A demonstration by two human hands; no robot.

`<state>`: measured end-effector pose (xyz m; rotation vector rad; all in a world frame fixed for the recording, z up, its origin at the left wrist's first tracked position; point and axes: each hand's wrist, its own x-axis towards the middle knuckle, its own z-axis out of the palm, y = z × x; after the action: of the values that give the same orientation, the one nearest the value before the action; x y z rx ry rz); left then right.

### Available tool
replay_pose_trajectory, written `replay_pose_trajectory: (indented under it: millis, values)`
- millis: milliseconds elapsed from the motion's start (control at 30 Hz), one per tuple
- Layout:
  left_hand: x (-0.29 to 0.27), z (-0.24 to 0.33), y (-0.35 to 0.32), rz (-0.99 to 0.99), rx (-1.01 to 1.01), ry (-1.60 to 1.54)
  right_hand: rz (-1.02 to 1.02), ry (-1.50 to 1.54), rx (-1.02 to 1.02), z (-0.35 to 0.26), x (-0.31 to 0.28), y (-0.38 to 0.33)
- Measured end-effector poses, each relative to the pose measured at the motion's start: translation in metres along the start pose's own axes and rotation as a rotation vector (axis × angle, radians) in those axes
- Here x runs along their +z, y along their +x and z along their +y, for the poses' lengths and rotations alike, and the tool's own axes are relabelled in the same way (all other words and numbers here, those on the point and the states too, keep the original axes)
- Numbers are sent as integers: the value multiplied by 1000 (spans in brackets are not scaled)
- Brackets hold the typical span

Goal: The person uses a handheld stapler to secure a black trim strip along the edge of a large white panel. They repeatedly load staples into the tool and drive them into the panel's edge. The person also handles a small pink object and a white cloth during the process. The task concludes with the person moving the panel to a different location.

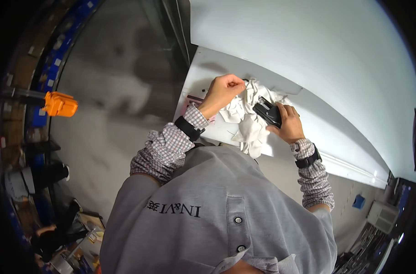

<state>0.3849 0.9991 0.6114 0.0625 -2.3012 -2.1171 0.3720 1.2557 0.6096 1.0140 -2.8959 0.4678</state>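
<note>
My right hand [288,124] is closed around a black handheld object [268,112] with a slotted, partly shiny far end; its exact kind I cannot make out. Beneath and beside it lies a crumpled white cloth [251,130], bunched on the table and hanging toward its near edge. To the left, my left hand [225,92] has thumb and fingers pinched together at the upper edge of the cloth. Whatever is between those fingertips is too small to tell.
The light table [203,64] carries a pinkish flat item [189,101] partly behind my left wrist. A large white panel [308,41] rises along the far right side. Shelves with blue bins [53,68] line the far left, near an orange object [60,104]. Another person [57,237] is at lower left.
</note>
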Motion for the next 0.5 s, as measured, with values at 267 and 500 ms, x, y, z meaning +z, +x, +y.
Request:
replay_pose_trajectory:
  millis: [267, 500]
  values:
    - [42, -25, -19, 262, 299, 192, 10, -9, -12, 117, -18, -9]
    - [48, -13, -59, 427, 186, 52, 219, -319, -364, 194, 37, 22]
